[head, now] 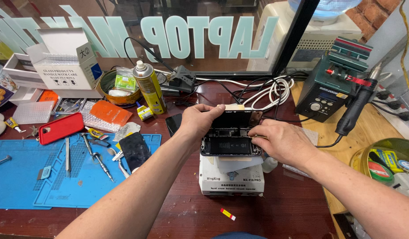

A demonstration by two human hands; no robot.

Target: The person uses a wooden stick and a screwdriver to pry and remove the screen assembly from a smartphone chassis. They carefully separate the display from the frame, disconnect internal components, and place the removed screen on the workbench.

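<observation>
nearest me, on the dark red table (284, 212), lies a small red and yellow scrap (228, 214). just beyond it sits the white heating machine (231, 177), and the opened phone (231, 145) rests on top of it, its insides and black battery showing. my right hand (279, 140) lies on the phone's right edge, fingers curled and pinched down at the frame; i cannot tell whether they grip a tool. my left hand (196, 121) is closed around the lifted screen (234, 118), holding it tilted up from the body at its left top corner. to my left lies the blue work mat (18, 177) with a screwdriver (97, 157) and a dark phone panel (134, 150) on it, and a red phone case (61, 128) just past its edge. farther off stand a yellow spray can (149, 87) and a white cardboard box (67, 59). at far right a green soldering station (330, 84) sits by white cables (271, 90).
</observation>
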